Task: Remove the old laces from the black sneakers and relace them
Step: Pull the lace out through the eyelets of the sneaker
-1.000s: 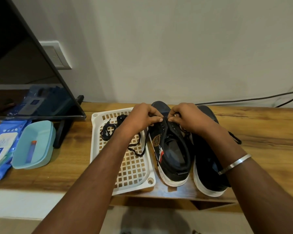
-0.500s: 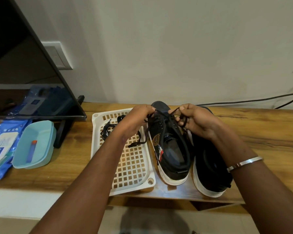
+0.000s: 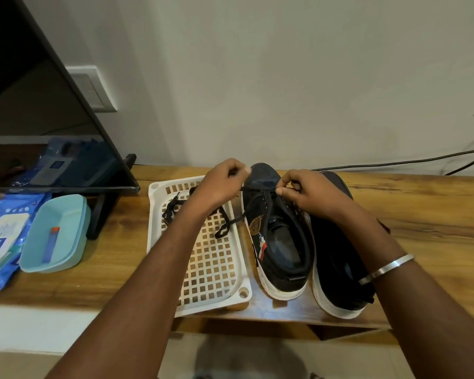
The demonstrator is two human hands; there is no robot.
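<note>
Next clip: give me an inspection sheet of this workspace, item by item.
Surface: wooden shelf, grain visible.
Job's things: two black sneakers side by side, toes toward wall; black lace across the left sneaker's front eyelets; loose lace in white basket.
Clutter: teal tub holding a small tube; blue wipes pack.
Hands: left hand and right hand each pinch the lace.
Cables: black cable along the wall.
Surroundings: TV screen, wall switch.
</note>
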